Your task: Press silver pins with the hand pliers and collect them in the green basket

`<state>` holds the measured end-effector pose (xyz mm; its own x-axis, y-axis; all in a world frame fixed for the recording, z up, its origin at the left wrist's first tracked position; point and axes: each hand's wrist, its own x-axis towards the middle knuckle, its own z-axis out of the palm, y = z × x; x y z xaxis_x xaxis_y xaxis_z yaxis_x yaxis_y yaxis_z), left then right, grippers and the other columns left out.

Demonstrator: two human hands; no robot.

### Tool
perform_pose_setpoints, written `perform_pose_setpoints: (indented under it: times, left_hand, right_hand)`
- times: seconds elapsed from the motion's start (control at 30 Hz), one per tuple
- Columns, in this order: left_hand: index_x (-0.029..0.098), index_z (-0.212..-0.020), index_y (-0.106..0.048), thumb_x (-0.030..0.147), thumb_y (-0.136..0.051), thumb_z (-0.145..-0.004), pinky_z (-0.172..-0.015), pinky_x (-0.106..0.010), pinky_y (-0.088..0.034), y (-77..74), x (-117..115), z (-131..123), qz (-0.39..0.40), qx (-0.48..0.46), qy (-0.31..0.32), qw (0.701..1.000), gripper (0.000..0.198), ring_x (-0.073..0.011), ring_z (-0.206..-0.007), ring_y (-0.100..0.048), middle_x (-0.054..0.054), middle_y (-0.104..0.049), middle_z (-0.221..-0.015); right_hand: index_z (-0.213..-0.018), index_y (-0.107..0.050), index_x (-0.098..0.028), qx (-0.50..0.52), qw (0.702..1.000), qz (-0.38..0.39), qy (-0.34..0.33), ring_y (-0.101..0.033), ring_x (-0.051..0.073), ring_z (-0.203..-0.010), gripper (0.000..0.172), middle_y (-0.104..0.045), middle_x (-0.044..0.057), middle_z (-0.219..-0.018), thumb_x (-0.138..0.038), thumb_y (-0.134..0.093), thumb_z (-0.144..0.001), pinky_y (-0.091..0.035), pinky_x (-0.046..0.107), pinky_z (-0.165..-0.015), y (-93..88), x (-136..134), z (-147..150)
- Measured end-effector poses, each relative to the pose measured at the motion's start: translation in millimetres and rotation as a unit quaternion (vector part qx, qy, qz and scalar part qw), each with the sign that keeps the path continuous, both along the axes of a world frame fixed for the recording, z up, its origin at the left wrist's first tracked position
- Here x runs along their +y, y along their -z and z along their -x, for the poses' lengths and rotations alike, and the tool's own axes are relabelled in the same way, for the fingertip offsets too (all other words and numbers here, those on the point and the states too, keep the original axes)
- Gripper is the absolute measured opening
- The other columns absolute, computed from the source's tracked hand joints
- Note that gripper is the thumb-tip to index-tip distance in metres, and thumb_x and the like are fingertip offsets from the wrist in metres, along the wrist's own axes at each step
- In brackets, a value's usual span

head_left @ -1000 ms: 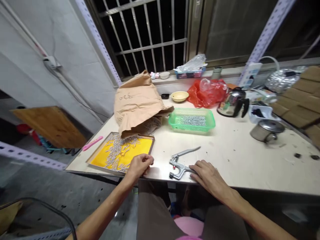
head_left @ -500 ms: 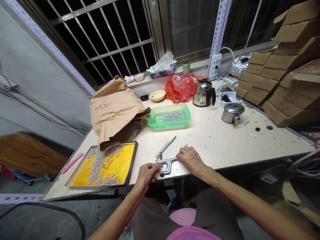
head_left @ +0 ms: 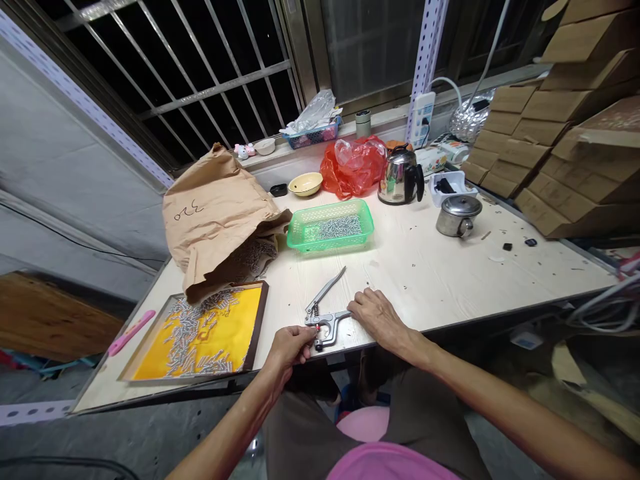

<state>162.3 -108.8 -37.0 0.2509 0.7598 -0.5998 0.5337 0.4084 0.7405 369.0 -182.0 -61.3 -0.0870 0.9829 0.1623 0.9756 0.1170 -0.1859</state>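
A pair of grey snap-fastener pliers (head_left: pixel 330 326) lies near the table's front edge, its upper handle raised and its spring showing. My right hand (head_left: pixel 379 317) is closed over the end of the lower handle. At the jaws, my left hand (head_left: pixel 291 347) pinches with thumb and forefinger; what sits between the fingertips is too small to make out. A small red spot shows at the jaw beside them. To the left is a tray with a yellow bottom (head_left: pixel 245 325), strewn with many small metal pieces (head_left: pixel 185 333).
A green basket (head_left: pixel 295 241) of small metal pieces stands behind the pliers. An open brown paper bag (head_left: pixel 215 213) leans over the tray. A pink-handled tool (head_left: pixel 131 333) lies left. Further back are a kettle (head_left: pixel 399 177), a lidded metal cup (head_left: pixel 457 217) and stacked cardboard boxes (head_left: pixel 565 147).
The camera view has shifted slightly, so everything sits a little further left. Both hands keep about the same places on the pliers.
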Motion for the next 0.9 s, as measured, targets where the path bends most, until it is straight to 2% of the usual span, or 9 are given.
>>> perform_pose_setpoints:
  times: [0.2,0.3,0.5,0.53,0.6,0.67,0.73,0.8,0.9]
  left_hand:
    - [0.016,-0.055,-0.05,0.044,-0.068,-0.061,-0.032,-0.017,-0.024,3.9,-4,0,0.006,-0.004,0.0,1.0,0.034,-0.0046,-0.028,-0.038,0.006,-0.047,-0.035]
    - [0.017,-0.055,-0.05,0.043,-0.065,-0.064,-0.032,-0.017,-0.022,4.7,-5,-1,0.008,0.012,0.006,1.0,0.032,-0.0049,-0.025,-0.036,0.006,-0.046,-0.032]
    - [0.016,-0.054,-0.049,0.044,-0.064,-0.066,-0.033,-0.016,-0.023,2.2,-4,-1,0.04,0.032,0.049,0.997,0.033,-0.0055,-0.025,-0.038,0.003,-0.049,-0.032]
    - [0.016,-0.055,-0.049,0.044,-0.064,-0.066,-0.033,-0.016,-0.024,1.0,-4,-1,0.046,0.031,0.05,0.997,0.034,-0.0057,-0.026,-0.039,0.003,-0.049,-0.032]
    - [0.016,-0.056,-0.049,0.045,-0.065,-0.066,-0.033,-0.016,-0.025,-1.8,-6,-1,0.061,0.037,0.043,0.997,0.035,-0.0056,-0.026,-0.041,0.004,-0.05,-0.034]
    - [0.016,-0.058,-0.05,0.046,-0.066,-0.065,-0.033,-0.015,-0.025,-4.2,-6,-2,0.076,0.041,0.035,0.996,0.035,-0.0052,-0.027,-0.043,0.004,-0.052,-0.036]
    - [0.016,-0.059,-0.05,0.046,-0.068,-0.064,-0.033,-0.015,-0.026,-5.2,-7,-2,0.083,0.036,0.03,0.995,0.036,-0.0052,-0.028,-0.044,0.005,-0.053,-0.038]
    - [0.015,-0.061,-0.05,0.046,-0.069,-0.063,-0.033,-0.015,-0.027,-4.4,-6,-2,0.084,0.021,0.026,0.996,0.036,-0.0055,-0.03,-0.047,0.005,-0.054,-0.041]
    - [0.016,-0.061,-0.05,0.045,-0.07,-0.062,-0.033,-0.015,-0.027,-1.7,-5,-1,0.084,0.005,0.027,0.996,0.036,-0.0059,-0.031,-0.048,0.005,-0.054,-0.041]
  right_hand:
    - [-0.087,-0.059,-0.019,-0.005,1.0,0.0,0.01,-0.045,0.021,-0.089,0.017,-0.057,0.007,-0.09,-0.014,-0.044,-0.09,-0.028,0.034,-0.074,-1.1,-1,3]
    - [-0.086,-0.059,-0.018,-0.008,1.0,0.004,0.014,-0.045,0.021,-0.088,0.018,-0.057,0.007,-0.09,-0.014,-0.043,-0.09,-0.029,0.034,-0.075,-2.8,-2,5]
    - [-0.091,-0.062,-0.018,0.063,0.997,0.038,-0.014,-0.048,0.02,-0.094,0.016,-0.057,0.007,-0.098,-0.031,-0.052,-0.088,-0.034,0.033,-0.078,-15.9,3,-8]
    - [-0.095,-0.062,-0.018,0.073,0.996,0.039,-0.027,-0.048,0.021,-0.099,0.019,-0.057,0.009,-0.104,-0.034,-0.055,-0.086,-0.035,0.033,-0.08,-18.9,6,-12]
    - [-0.109,-0.058,-0.017,0.073,0.995,0.042,-0.054,-0.042,0.026,-0.113,0.037,-0.05,0.013,-0.122,-0.041,-0.061,-0.081,-0.034,0.038,-0.089,-24.0,16,-21]
    - [-0.124,-0.05,-0.017,0.057,0.993,0.06,-0.085,-0.029,0.032,-0.127,0.063,-0.035,0.018,-0.139,-0.051,-0.066,-0.073,-0.027,0.047,-0.098,-27.6,30,-26]
    - [-0.132,-0.042,-0.016,0.036,0.988,0.094,-0.118,-0.016,0.036,-0.133,0.086,-0.023,0.02,-0.146,-0.06,-0.069,-0.064,-0.019,0.054,-0.102,-29.5,46,-28]
    - [-0.136,-0.037,-0.014,0.014,0.981,0.13,-0.145,-0.012,0.039,-0.134,0.099,-0.022,0.022,-0.145,-0.064,-0.07,-0.057,-0.016,0.057,-0.102,-30.4,61,-27]
    - [-0.137,-0.034,-0.014,-0.008,0.971,0.166,-0.17,-0.016,0.04,-0.133,0.103,-0.032,0.021,-0.14,-0.064,-0.071,-0.055,-0.017,0.058,-0.102,-30.9,76,-23]
